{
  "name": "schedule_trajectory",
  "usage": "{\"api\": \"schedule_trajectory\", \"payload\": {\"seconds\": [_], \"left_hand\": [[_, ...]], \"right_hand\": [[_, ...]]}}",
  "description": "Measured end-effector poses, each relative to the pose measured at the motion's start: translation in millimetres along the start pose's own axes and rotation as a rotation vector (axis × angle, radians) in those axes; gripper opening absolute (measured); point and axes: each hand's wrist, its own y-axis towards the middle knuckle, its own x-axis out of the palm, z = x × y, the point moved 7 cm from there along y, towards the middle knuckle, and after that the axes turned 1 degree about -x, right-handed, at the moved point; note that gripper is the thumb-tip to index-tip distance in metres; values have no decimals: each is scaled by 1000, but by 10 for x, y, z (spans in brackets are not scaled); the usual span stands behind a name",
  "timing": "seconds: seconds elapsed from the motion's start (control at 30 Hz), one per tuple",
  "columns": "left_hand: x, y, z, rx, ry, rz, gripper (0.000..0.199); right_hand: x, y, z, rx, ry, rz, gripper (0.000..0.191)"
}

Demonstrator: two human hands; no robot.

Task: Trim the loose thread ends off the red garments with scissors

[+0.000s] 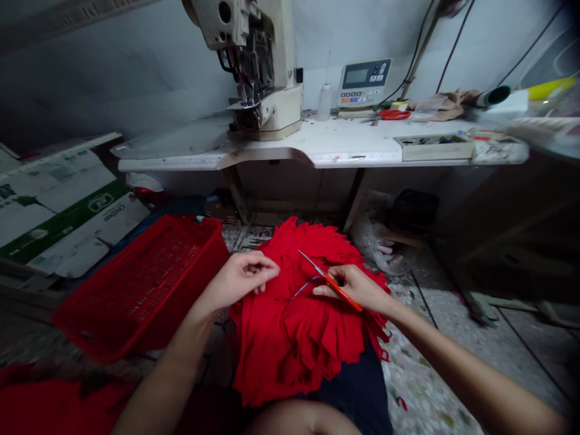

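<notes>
Red cloth (pixel 290 350), R hand (pixel 356 289) w/ seam ripper (pixel 338 291)

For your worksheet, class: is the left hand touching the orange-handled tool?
Apart: the head view shows red cloth between the left hand and the orange-handled tool.

A garment sewing workshop, as shown by:
- a cream-coloured industrial sewing machine (pixel 258 66) on a long white worktable (pixel 317 158)
- a grey digital control panel (pixel 363 83)
- red-handled scissors (pixel 392 115)
- a heap of cut red cloth pieces (pixel 290 344)
- a slotted red plastic crate (pixel 97 320)
</notes>
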Motion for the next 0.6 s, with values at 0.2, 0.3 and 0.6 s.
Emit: {"api": "schedule_trajectory", "payload": {"seconds": [0.2,0.3,0.6], "left_hand": [[1,543,-308,76,265,265,27],[31,628,-343,90,291,258,20],[66,312,-185,3,-232,113,29]], "right_hand": [[10,-85,9,13,-37,40,53],[-17,-138,16,13,-60,46,51],[-72,-264,77,40,-1,93,52]]}}
